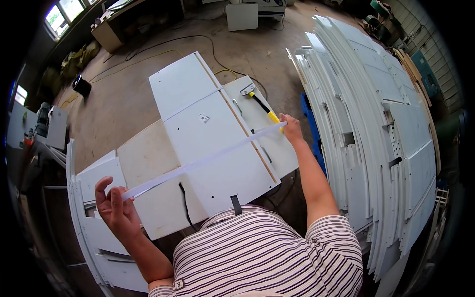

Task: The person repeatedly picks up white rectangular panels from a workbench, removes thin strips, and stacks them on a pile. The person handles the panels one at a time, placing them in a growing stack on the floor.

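A long, thin white strip (208,159) is stretched slantwise between my hands, above a white panel (213,128). Its near-left end is pinched by my left hand (117,210), beyond the panel's left edge. My right hand (292,128) closes on the other end, past the panel's right edge. Whether the strip touches the panel along its middle is unclear. The panel has small holes, a label and a brown edge on its right. A scraper (259,103) with a yellow and black handle lies beside it, the handle's end close to my right fingers.
A pale worktable top (148,148) carries the panel. Tall stacks of white panels (341,123) rise on the right. More white panels (118,235) stand at lower left. Cables (213,47) cross the floor, and a black bucket (81,86) stands far left.
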The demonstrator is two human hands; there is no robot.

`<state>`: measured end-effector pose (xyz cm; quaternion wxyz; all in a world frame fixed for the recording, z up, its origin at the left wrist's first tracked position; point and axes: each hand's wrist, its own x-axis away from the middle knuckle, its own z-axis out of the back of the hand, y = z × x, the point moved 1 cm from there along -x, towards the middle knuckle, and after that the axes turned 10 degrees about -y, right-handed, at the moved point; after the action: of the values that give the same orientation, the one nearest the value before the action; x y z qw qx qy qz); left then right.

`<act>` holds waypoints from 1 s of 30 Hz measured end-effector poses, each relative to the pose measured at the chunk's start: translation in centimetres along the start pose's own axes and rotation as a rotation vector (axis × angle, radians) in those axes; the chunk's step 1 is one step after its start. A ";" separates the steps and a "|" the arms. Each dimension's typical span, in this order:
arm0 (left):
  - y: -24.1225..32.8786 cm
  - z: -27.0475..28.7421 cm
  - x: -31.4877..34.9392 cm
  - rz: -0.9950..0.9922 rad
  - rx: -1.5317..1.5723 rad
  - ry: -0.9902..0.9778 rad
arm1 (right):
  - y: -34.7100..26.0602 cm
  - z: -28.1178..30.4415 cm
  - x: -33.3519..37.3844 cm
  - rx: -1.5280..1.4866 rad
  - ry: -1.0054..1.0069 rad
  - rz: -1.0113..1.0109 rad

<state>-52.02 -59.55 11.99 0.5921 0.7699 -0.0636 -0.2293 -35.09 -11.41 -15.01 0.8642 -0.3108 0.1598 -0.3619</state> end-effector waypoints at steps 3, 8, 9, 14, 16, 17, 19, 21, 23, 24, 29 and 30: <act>1.1 -2.4 0.2 0.012 -0.117 -0.058 | 1.1 -2.4 -1.6 -0.019 -0.071 0.037; 1.7 -5.6 1.3 0.059 -0.313 -0.084 | 2.6 -10.1 -3.2 -0.236 -0.191 0.107; 2.0 -5.8 1.6 0.080 -0.325 -0.081 | 1.8 -11.1 -3.1 -0.325 -0.217 0.080; 2.3 -5.2 2.2 0.024 -0.335 -0.062 | -1.0 -11.5 -3.1 -0.143 -0.174 0.152; 2.8 -5.0 2.6 0.020 -0.349 -0.007 | -2.0 -10.5 -2.8 0.035 -0.175 0.082; 3.0 -5.2 2.5 0.021 -0.359 0.000 | -0.7 -10.5 -2.9 0.014 -0.152 0.106; 3.3 -5.6 2.2 0.023 -0.384 0.018 | 2.4 -11.5 -3.0 -0.031 -0.110 0.157; 3.1 -5.2 2.3 0.040 -0.398 0.015 | 2.1 -12.4 -2.2 -0.114 -0.224 0.075; 3.1 -4.8 2.3 0.048 -0.393 -0.008 | 1.8 -13.3 -1.5 -0.165 -0.262 0.053; 3.2 -4.6 2.2 0.048 -0.382 -0.030 | 1.7 -13.7 -1.2 -0.175 -0.241 0.072; 3.0 -3.9 1.2 0.066 -0.361 -0.081 | 1.7 -12.3 -0.4 -0.216 -0.380 0.073; 2.7 -4.0 0.7 0.111 -0.344 -0.085 | 2.3 -11.2 -0.1 -0.168 -0.412 0.048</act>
<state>-49.18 -57.07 15.11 0.7236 0.6423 -0.0908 -0.2359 -39.52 -14.79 -24.95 0.8581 -0.4450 0.0168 -0.2556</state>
